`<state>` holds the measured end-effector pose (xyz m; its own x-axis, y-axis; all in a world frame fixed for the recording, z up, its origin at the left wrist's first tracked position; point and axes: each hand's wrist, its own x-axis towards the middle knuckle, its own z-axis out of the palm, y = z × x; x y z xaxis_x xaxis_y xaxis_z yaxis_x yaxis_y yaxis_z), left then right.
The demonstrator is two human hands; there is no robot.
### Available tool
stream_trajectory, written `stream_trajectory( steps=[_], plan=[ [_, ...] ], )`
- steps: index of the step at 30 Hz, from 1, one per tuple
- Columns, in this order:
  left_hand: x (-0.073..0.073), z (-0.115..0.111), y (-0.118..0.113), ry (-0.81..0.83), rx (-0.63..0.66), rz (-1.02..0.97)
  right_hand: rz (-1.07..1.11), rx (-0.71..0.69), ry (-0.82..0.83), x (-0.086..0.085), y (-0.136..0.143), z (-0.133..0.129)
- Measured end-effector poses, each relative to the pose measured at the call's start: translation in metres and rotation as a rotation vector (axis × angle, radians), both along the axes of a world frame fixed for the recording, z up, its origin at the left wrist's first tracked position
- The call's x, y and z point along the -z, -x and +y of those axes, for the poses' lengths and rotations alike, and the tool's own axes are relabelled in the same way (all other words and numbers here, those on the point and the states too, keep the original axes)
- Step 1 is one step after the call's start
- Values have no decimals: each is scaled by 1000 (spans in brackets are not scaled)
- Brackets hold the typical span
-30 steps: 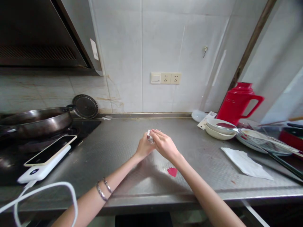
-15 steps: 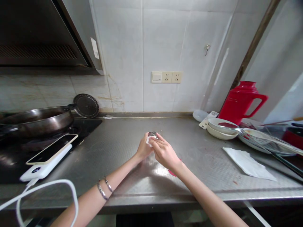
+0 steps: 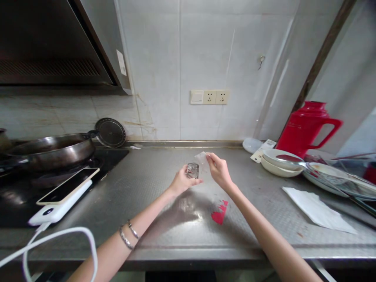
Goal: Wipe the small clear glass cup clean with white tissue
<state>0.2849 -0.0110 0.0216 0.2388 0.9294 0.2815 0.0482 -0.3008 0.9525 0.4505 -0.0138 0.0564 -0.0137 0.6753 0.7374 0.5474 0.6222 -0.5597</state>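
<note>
My left hand (image 3: 179, 183) is closed around a small, clear, squarish object like a glass block or little jar (image 3: 192, 171), with one face turned toward me. My right hand (image 3: 219, 170), just to its right, pinches a thin, whitish, partly see-through piece of paper or film (image 3: 201, 158) between thumb and fingers. That piece hangs close to the upper right corner of the clear object; whether the two touch, I cannot tell. Below my hands, a torn red scrap (image 3: 219, 215) lies on the steel counter (image 3: 141, 196).
To the left, a pan (image 3: 55, 150) stands on the stove; a phone (image 3: 69, 186) rests on a white power bank (image 3: 60, 205) with a looping cable (image 3: 88, 239). On the right are a folded white tissue (image 3: 319, 209), stacked bowls (image 3: 280, 167) and a red thermos (image 3: 304, 127).
My hands have moved apart. The right one has drawn up and rightward with the whitish piece, baring the clear object in my left hand. The red scrap now shows fully.
</note>
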Motion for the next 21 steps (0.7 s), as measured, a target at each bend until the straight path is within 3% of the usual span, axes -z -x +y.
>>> stream_trajectory(
  steps=[8, 10, 21],
  plan=[
    [-11, 1, 7, 194, 129, -104, 190, -559, 334, 30, 8, -5],
    [-11, 2, 9, 240, 160, -93, 195, -633, 359, 34, 10, -7],
    [-4, 2, 6, 208, 144, -76, 122, -477, 327, 52, 22, -6]
  ],
)
